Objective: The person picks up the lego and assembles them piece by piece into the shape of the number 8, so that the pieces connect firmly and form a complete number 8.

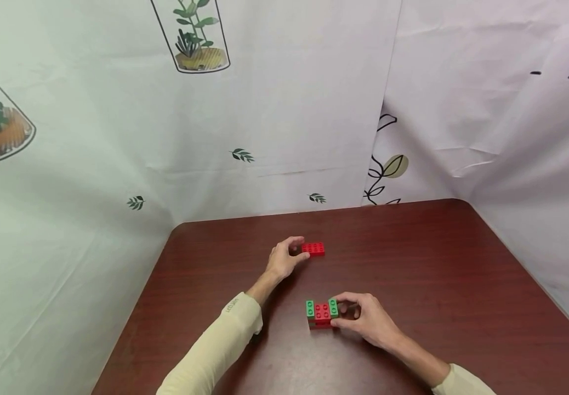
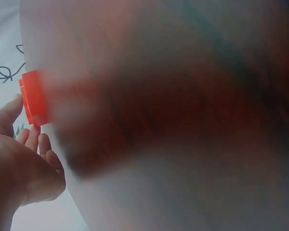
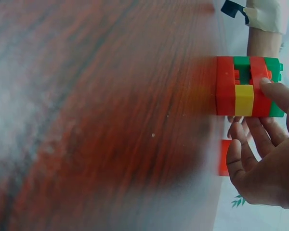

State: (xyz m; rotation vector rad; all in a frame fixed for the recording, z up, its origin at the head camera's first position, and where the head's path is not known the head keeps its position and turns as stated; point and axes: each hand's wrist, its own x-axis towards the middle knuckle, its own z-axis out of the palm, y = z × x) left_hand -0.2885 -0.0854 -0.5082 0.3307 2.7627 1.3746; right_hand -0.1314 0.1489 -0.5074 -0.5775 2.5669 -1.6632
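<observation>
A flat red building brick (image 1: pixel 313 249) with studs on top lies on the table toward the back. My left hand (image 1: pixel 284 258) pinches its left end between thumb and fingers; the left wrist view shows the thumb on one side of the red brick (image 2: pixel 37 98) and a fingertip on the other. Closer to me stands a small stack of building bricks (image 1: pixel 322 312), with two green pieces on top at its sides and red between them. From the right, my right hand (image 1: pixel 365 318) grips it. In the right wrist view the stack (image 3: pixel 243 101) also has a yellow brick low in it.
The dark reddish-brown wooden table (image 1: pixel 413 263) has rounded back corners. White cloth (image 1: pixel 289 120) printed with plants and leaves hangs behind it and along both sides. Pale sleeves (image 1: pixel 215 340) cover my forearms.
</observation>
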